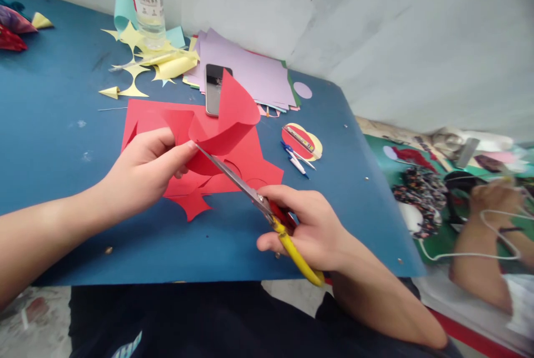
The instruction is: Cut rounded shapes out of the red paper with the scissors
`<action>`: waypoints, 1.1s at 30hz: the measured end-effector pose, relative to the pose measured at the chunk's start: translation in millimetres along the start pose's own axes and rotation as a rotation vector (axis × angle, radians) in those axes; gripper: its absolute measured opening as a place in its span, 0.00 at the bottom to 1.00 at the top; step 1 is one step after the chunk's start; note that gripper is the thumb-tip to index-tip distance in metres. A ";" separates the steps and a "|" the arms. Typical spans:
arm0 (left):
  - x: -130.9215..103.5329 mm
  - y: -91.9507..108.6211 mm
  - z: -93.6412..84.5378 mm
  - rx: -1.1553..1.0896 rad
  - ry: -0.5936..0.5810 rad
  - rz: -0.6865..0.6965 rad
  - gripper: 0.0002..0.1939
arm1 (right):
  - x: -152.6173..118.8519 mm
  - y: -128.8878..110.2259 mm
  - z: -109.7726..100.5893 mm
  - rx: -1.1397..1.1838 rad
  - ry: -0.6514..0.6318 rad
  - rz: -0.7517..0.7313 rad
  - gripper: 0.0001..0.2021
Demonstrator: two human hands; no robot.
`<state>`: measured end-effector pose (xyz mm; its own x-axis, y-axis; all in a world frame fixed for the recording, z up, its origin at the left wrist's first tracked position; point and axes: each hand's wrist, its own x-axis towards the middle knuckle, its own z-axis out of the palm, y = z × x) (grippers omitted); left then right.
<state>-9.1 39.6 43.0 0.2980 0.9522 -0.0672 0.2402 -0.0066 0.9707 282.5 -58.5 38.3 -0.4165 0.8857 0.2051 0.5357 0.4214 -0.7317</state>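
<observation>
Between its thumb and fingers, my left hand [146, 167] pinches a curled piece of red paper [236, 110], which rises above the table. My right hand [308, 224] is wrapped round the yellow and red handles of a pair of scissors [254, 194]. The blades look nearly together and point up and left, their tips at the lower edge of the curled paper beside my left thumb. Under both lie red sheets [250, 152] and a jagged red scrap [191, 205]. A black phone [213, 91] is partly behind the curled paper.
Yellow scraps [133, 77] and a plastic bottle [148, 7] are at the back left. Purple sheets [258, 74] lie near the wall. Right of the red sheets are paper circles [315, 143], a cutter blade and pens [296, 163]. Another person's arms [479, 246] show at far right.
</observation>
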 end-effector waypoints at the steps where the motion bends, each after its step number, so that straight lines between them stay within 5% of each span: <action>1: 0.1 0.0 -0.2 0.009 -0.006 -0.002 0.18 | 0.1 0.1 0.0 0.002 -0.005 0.014 0.33; 12: 0.2 -3.8 2.4 0.002 -0.098 0.092 0.16 | 0.8 0.0 -0.2 0.012 -0.022 -0.004 0.31; 18: -2.4 -7.3 4.9 0.088 -0.263 0.413 0.11 | 0.4 0.9 -0.1 -0.016 -0.105 0.062 0.36; 22: -2.1 -12.0 5.1 0.157 -0.266 0.595 0.12 | -0.3 2.1 0.3 -0.035 -0.134 0.055 0.37; 33: -4.3 -10.6 6.7 0.121 -0.305 0.556 0.12 | -0.5 4.3 0.2 -0.088 -0.105 0.010 0.35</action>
<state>-6.7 33.5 31.4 0.6530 0.6672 0.3584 0.0718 -0.5257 0.8477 284.8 -57.2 34.9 -0.4828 0.8666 0.1259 0.6007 0.4324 -0.6725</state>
